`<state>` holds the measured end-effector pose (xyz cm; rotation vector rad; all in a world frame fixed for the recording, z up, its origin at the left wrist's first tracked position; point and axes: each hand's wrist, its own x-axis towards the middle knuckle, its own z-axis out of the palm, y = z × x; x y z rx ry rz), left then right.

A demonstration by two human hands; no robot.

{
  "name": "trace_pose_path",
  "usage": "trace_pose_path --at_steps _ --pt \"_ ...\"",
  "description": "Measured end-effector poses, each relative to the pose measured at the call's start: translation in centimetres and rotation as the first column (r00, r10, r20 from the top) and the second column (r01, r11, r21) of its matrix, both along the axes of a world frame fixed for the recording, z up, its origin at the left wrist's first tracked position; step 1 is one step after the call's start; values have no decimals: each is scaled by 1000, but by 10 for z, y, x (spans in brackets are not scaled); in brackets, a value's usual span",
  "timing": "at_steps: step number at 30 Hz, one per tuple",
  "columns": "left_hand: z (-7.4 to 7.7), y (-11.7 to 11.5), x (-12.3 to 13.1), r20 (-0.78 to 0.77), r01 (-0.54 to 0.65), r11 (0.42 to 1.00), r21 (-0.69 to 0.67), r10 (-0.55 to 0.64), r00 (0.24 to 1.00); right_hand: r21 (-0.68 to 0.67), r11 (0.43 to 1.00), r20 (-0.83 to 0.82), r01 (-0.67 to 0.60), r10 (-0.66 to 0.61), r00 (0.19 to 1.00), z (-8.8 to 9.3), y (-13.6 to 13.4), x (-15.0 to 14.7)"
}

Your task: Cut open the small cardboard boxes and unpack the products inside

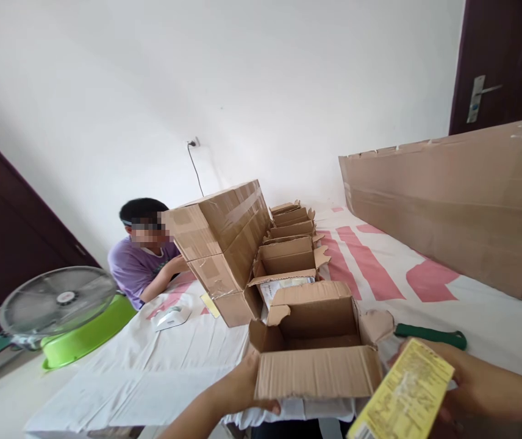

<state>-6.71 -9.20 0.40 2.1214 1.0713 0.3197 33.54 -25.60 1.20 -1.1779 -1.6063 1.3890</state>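
An open, empty cardboard box (320, 341) sits at the near edge of a white cloth with pink stripes (380, 274). My left hand (238, 387) grips the box's near left flap, thumb under its edge. My right hand (485, 381) is closed on a yellow printed packet (405, 396) held just right of the box. Behind the box runs a row of several more open cardboard boxes (288, 256); the nearest of them has a white packet inside.
Two taped closed cartons (224, 244) are stacked left of the row. A long flat cardboard sheet (453, 201) stands at the right. A green-handled tool (430, 335) lies by my right hand. A person in a purple shirt (144, 262) sits at the far left, near a fan (57, 302) and a green basin (87, 335).
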Motion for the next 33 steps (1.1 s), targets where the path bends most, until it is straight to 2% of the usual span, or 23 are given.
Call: trace_pose_path --at_steps 2,5,9,16,23,27,30,33 --pt "-4 3 8 88 -111 993 -51 115 989 90 996 -6 -6 7 1000 7 14 -19" --pt "-8 13 11 167 -260 965 -23 260 951 214 977 17 12 -16 1000 6 34 -45" --pt "-19 25 3 206 -379 924 53 361 909 336 932 9 134 -146 989 -6 53 -71" --pt "-47 39 4 267 -569 809 151 521 811 403 893 83 198 -252 964 -23 68 -85" --pt "-51 52 29 412 -625 765 153 526 744 420 865 93 276 -344 934 -25 91 -75" --pt "-58 43 35 471 -646 756 101 536 701 407 862 73 302 -361 930 -29 84 -83" --pt "-66 32 35 495 -648 761 42 547 675 361 888 35 284 -317 948 -39 73 -94" --pt "-72 26 35 535 -627 778 -30 543 648 330 887 41 325 -357 933 -60 70 -102"
